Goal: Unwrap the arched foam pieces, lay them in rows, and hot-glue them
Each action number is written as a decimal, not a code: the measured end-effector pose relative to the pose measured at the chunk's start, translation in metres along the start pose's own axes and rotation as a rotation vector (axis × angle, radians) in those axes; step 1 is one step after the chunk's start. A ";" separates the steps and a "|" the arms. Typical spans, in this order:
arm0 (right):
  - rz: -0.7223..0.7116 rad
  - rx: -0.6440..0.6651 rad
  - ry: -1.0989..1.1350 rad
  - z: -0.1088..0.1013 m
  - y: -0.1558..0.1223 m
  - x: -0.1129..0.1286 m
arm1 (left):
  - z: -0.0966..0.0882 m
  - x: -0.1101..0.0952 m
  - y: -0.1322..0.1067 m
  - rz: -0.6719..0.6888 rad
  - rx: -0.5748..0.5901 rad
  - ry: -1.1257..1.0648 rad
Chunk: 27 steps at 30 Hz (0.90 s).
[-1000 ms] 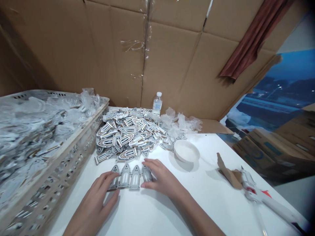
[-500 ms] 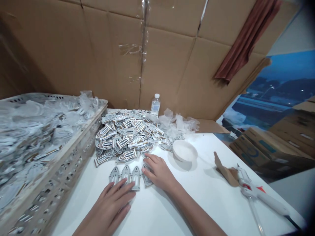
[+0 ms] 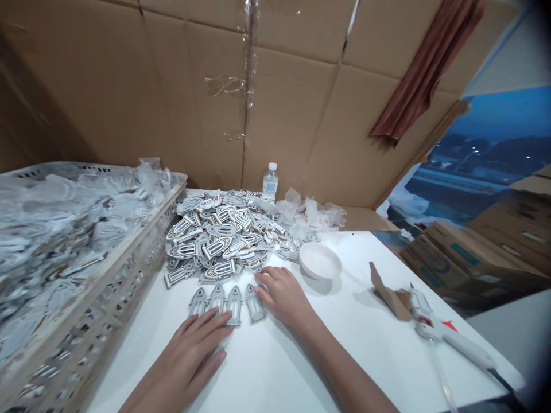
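Several small grey pointed-arch window pieces stand in a row on the white table, tips pointing away from me. Three sit close together, the middle one an arch piece; the rightmost arch piece is set slightly apart and tilted. My left hand lies flat, fingers spread, its fingertips over the lower ends of the close three. At the right side of the tilted piece is my right hand, thumb and fingers apart, the thumb near its upper edge. Behind them rises a pile of similar arch pieces, some with brown-and-white patterned faces.
A white plastic basket full of pieces and plastic film fills the left. Beyond my right hand are a white bowl, crumpled film and a bottle. A glue gun and torn cardboard lie right. Cardboard walls the back.
My right hand has shifted slightly right, away from the tilted arch piece, uncovering more of it. That piece now sits straighter beside the row. My left hand stays nearly in place.
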State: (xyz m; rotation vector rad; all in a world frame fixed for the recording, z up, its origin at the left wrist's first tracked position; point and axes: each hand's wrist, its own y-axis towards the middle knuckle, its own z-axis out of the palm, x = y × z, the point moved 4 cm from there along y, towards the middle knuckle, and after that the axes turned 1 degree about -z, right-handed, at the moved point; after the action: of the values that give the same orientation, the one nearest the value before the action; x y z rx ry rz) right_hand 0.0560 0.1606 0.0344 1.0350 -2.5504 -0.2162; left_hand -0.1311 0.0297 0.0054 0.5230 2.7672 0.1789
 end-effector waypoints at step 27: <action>0.028 0.047 -0.161 0.018 0.043 -0.022 | -0.008 -0.007 0.005 -0.024 0.022 -0.078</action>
State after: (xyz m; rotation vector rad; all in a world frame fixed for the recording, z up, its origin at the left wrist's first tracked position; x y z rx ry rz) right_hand 0.0357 0.2068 0.0240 1.0371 -2.7240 -0.2424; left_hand -0.1265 0.0309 0.0158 0.4918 2.7011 0.1200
